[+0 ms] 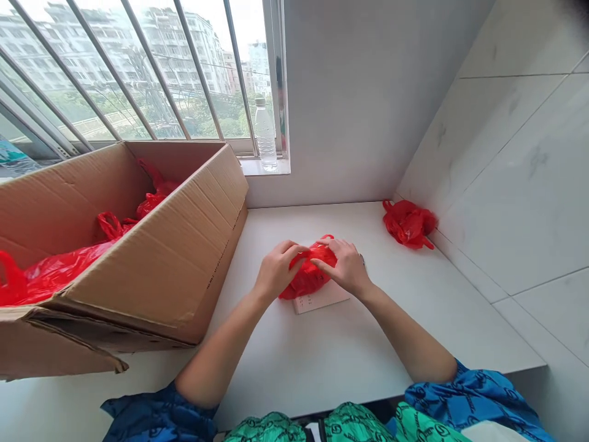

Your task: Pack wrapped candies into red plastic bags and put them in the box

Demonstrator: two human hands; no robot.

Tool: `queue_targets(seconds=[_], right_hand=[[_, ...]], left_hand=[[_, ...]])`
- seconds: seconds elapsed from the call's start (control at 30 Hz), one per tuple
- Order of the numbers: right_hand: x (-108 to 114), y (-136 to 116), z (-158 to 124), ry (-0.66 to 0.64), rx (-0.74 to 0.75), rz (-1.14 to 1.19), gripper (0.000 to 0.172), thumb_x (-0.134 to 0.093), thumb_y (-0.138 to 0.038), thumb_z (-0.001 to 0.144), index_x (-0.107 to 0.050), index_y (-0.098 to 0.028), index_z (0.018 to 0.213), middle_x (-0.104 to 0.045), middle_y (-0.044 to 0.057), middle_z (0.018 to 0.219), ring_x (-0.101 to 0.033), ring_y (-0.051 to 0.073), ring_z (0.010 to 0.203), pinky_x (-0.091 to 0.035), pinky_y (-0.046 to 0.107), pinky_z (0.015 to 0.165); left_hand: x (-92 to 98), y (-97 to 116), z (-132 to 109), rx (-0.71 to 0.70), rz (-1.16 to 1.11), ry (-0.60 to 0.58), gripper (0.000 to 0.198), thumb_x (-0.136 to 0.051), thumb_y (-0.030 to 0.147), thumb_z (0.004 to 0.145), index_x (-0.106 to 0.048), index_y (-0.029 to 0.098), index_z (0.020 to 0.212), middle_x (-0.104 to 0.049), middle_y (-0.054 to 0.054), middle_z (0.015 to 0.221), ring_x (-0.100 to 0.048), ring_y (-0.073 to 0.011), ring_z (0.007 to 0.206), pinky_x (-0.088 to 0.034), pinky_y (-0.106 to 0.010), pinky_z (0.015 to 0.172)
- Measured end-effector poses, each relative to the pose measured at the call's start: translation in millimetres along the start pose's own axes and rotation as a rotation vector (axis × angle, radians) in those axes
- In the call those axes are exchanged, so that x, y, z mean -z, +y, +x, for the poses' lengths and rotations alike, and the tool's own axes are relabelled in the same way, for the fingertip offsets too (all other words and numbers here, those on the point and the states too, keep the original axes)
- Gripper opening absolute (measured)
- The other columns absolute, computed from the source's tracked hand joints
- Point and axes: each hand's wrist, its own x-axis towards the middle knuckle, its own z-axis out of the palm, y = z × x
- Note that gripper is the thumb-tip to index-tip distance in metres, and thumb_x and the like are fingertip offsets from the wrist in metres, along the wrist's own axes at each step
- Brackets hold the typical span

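A red plastic bag point(307, 281) lies bunched up on the white table in front of me. Thumb and fingers of my left hand point(277, 268) pinch its left upper edge. My right hand point(346, 265) grips the bag from the right side, fingers curled over its top and thumb pointing toward the left hand. Partly under the bag is a flat white box point(324, 299) with small dark print on its near edge. What the bag contains, if anything, is hidden.
To the left stands a large open cardboard box point(184, 245) with several red plastic bags point(69, 264) inside. Another crumpled red bag point(408, 224) lies by the tiled wall point(519, 184). A clear bottle point(265, 136) stands on the sill of the barred window.
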Motion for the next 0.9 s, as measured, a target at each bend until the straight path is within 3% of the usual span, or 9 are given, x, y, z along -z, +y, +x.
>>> queue_targets(seconds=[0.13,0.27,0.33,0.5,0.57,0.63,0.73,0.8,0.9], right_hand=[[-3,4,4,0.046,-0.014,0.110,0.016,-0.053,-0.033,0.097,-0.068,-0.028,0.097,-0.073,0.001,0.094,-0.063,0.021,0.089,-0.040,0.040,0.092],[3,32,2,0.254,-0.232,0.332,0.018,-0.056,-0.039,0.093,-0.063,-0.024,0.086,-0.066,0.002,0.085,-0.060,0.020,0.080,-0.047,0.035,0.080],[8,45,1,0.272,-0.322,0.430,0.019,-0.056,-0.041,0.092,-0.060,-0.023,0.087,-0.064,0.002,0.082,-0.060,0.019,0.079,-0.050,0.034,0.076],[23,29,0,0.317,-0.226,0.410,0.037,-0.060,-0.039,0.089,-0.052,-0.024,0.123,-0.061,0.010,0.125,-0.062,0.024,0.107,-0.052,0.042,0.090],[31,8,-2,0.442,-0.071,0.255,0.044,-0.062,-0.035,0.089,-0.049,-0.026,0.130,-0.055,0.011,0.134,-0.058,0.026,0.119,-0.049,0.046,0.098],[37,-10,-3,0.506,0.104,0.086,0.032,-0.062,-0.029,0.090,-0.056,-0.027,0.121,-0.061,0.010,0.125,-0.059,0.026,0.116,-0.048,0.046,0.097],[38,-22,-3,0.264,0.251,-0.061,0.013,-0.056,-0.019,0.093,-0.064,-0.027,0.100,-0.071,0.004,0.097,-0.067,0.021,0.090,-0.050,0.037,0.083],[33,-19,-2,-0.001,0.226,-0.111,0.016,-0.053,-0.016,0.094,-0.066,-0.025,0.094,-0.073,0.002,0.088,-0.066,0.018,0.081,-0.048,0.032,0.076],[24,-8,0,-0.291,0.120,-0.178,0.014,-0.062,-0.023,0.090,-0.065,-0.024,0.103,-0.073,0.003,0.094,-0.066,0.020,0.086,-0.047,0.032,0.076]], left_hand=[[1.1,-9,-3,0.077,-0.073,0.120,0.015,-0.056,0.032,0.096,-0.068,0.024,0.094,-0.069,-0.001,0.091,-0.064,-0.0143,0.082,-0.048,-0.025,0.073],[10.7,-36,-10,0.341,-0.292,0.400,0.022,-0.059,0.040,0.093,-0.064,0.019,0.090,-0.067,-0.002,0.085,-0.064,-0.0146,0.080,-0.051,-0.027,0.076],[14.2,-46,-12,0.451,-0.456,0.478,0.026,-0.061,0.043,0.091,-0.061,0.018,0.095,-0.066,-0.003,0.088,-0.065,-0.0145,0.079,-0.052,-0.026,0.073],[26.2,-27,-12,0.355,-0.661,0.297,0.055,-0.062,0.040,0.092,-0.041,0.028,0.141,-0.063,-0.008,0.119,-0.063,-0.0185,0.108,-0.053,-0.029,0.087],[34.3,-9,-10,0.276,-0.615,0.219,0.062,-0.064,0.035,0.091,-0.038,0.030,0.146,-0.062,-0.007,0.118,-0.061,-0.0189,0.109,-0.051,-0.032,0.093],[42.8,5,-9,0.195,-0.540,0.165,0.047,-0.063,0.030,0.091,-0.052,0.028,0.137,-0.063,-0.005,0.105,-0.061,-0.0180,0.099,-0.050,-0.034,0.093],[54.0,17,-11,0.065,-0.526,0.084,0.017,-0.052,0.021,0.093,-0.069,0.021,0.098,-0.059,-0.004,0.089,-0.058,-0.0167,0.086,-0.048,-0.036,0.094],[59.7,19,-14,0.019,-0.612,0.017,0.024,-0.044,0.017,0.090,-0.065,0.018,0.079,-0.058,-0.005,0.090,-0.058,-0.0170,0.083,-0.049,-0.035,0.088],[65.0,21,-21,0.020,-0.641,-0.186,0.029,-0.034,0.016,0.087,-0.060,0.017,0.074,-0.062,-0.008,0.102,-0.060,-0.0181,0.082,-0.049,-0.030,0.072]])
